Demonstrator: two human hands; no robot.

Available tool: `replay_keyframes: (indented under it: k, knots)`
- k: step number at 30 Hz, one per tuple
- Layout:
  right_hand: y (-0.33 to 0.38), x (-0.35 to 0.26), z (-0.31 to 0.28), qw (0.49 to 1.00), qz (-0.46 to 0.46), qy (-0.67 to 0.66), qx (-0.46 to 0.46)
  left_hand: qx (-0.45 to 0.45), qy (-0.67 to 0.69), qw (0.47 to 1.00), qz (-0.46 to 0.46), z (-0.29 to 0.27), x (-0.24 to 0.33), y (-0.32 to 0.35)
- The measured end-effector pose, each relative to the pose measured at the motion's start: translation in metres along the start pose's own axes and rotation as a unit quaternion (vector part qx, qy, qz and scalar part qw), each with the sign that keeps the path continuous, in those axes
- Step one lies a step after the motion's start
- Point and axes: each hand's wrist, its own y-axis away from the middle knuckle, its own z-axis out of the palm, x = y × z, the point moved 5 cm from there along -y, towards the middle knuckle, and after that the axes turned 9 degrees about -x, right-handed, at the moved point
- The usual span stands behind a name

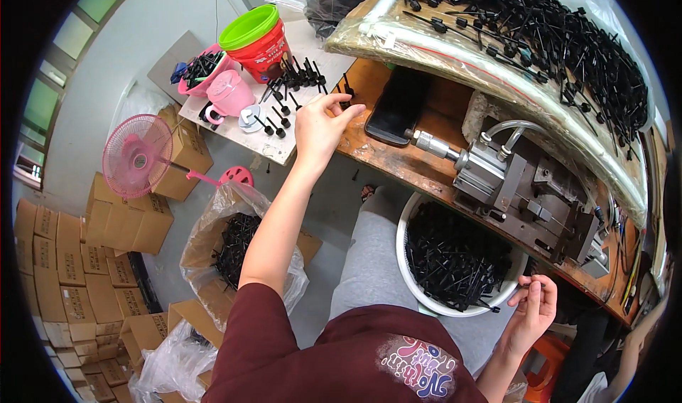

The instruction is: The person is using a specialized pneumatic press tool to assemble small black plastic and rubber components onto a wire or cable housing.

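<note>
My left hand (323, 129) reaches over the desk's left end, with thumb and index finger apart. Small black stemmed parts (348, 88) stand right by its fingertips, one showing partly in the gap between them. More of these parts (278, 122) stand upright on the white table beside it. At the right, beside the bucket, my right hand (534, 305) is closed in a pinch on something thin and dark, mostly hidden by the fingers. A white bucket (406, 275) full of black stemmed parts sits at my lap between the hands.
A metal clamping fixture with an air cylinder (483, 172) is mounted on the wooden desk (362, 143), beside a black phone (389, 122). Black parts heap on a raised tray (440, 55) behind. Left are a red-green bucket (259, 51), pink mug (231, 94), pink fan (138, 154) and cartons (78, 261).
</note>
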Motion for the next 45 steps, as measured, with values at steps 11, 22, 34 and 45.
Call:
replay_keyframes:
  k: [11,22,34,45]
  knots:
    - [0.004,0.009,-0.006,0.999,0.026,-0.022,0.02,0.11,-0.117,0.985,0.06,-0.003,0.005,0.024]
    - [0.003,0.019,0.0,0.998,0.048,-0.037,-0.001,0.104,-0.237,0.955,0.144,0.015,0.016,0.013]
    - [0.004,0.019,-0.005,0.998,0.058,-0.037,0.012,0.04,-0.224,0.972,0.065,0.035,0.022,0.015]
    - [0.0,0.022,-0.002,0.997,0.068,-0.048,-0.001,0.04,-0.221,0.968,0.108,0.027,0.02,0.022]
